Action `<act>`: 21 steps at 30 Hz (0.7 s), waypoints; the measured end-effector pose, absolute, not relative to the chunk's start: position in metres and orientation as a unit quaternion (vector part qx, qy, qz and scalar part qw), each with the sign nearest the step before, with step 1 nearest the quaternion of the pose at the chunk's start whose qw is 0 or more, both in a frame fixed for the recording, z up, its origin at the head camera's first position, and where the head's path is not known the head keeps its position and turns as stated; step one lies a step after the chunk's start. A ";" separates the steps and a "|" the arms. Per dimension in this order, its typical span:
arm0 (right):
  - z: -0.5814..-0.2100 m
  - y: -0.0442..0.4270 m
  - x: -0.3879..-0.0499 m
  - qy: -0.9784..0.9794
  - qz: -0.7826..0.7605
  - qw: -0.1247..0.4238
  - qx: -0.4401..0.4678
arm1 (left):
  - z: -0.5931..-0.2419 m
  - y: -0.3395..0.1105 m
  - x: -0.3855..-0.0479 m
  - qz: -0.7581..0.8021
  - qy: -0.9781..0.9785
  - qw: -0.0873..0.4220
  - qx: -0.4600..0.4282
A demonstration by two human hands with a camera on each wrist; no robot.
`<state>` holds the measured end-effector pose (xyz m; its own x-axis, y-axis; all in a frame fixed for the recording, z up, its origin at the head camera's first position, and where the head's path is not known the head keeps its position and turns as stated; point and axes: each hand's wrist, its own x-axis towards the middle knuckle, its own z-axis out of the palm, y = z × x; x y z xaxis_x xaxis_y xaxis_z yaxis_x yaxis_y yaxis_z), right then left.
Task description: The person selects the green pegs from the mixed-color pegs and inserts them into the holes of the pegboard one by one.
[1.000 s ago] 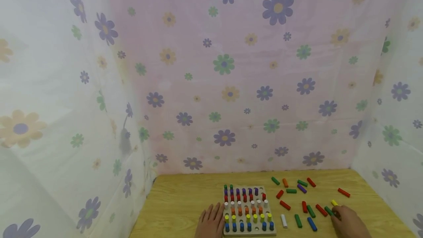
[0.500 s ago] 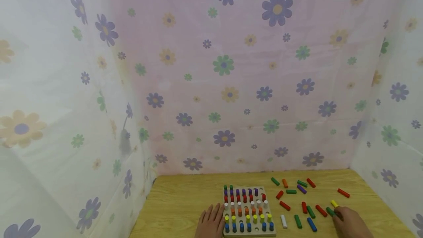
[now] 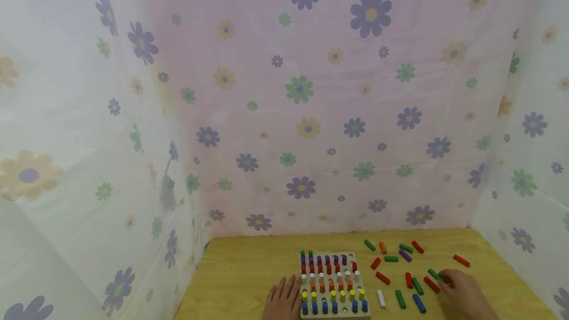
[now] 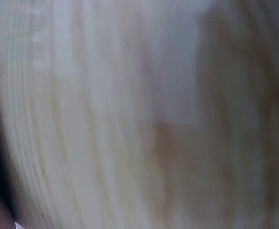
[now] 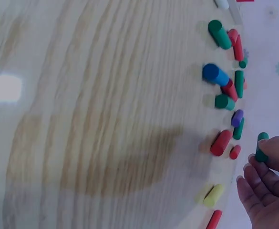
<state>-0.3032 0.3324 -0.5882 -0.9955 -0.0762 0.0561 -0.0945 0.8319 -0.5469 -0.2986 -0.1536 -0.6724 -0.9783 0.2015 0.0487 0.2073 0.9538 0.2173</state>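
Note:
My right hand (image 3: 464, 290) pinches a green peg (image 5: 262, 147) between thumb and fingers, raised off the table in the right wrist view. Its front end pokes out past the fingertips in the head view. The left hand (image 3: 283, 299) lies flat, fingers spread, against the left edge of a wooden pegboard (image 3: 364, 310). Rows of blue, yellow, orange, white, red, purple and green pegs stand in the board, with some holes bare. A yellow peg (image 5: 213, 195) lies on the table in the right wrist view; the right hand hides it in the head view.
Loose pegs lie scattered right of the board, among them a white peg (image 3: 381, 299), a blue peg (image 3: 419, 303), a purple peg (image 3: 405, 255) and an orange peg (image 3: 383, 248). Flowered sheets (image 3: 329, 112) enclose the wooden table (image 3: 249, 260). The left wrist view shows only blurred wood grain.
The right hand has picked up the green peg that lay by the yellow one and moved it slightly left and away from me. The left hand stays put.

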 end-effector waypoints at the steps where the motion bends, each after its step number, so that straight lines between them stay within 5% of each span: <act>1: -0.588 0.329 -0.303 -0.956 0.288 0.017 0.046 | -0.673 -0.154 -0.298 -0.115 -0.988 0.010 -0.104; 21: -0.595 0.247 -0.314 -0.915 0.380 0.050 0.126 | -0.672 -0.153 -0.298 -0.121 -0.988 0.009 -0.096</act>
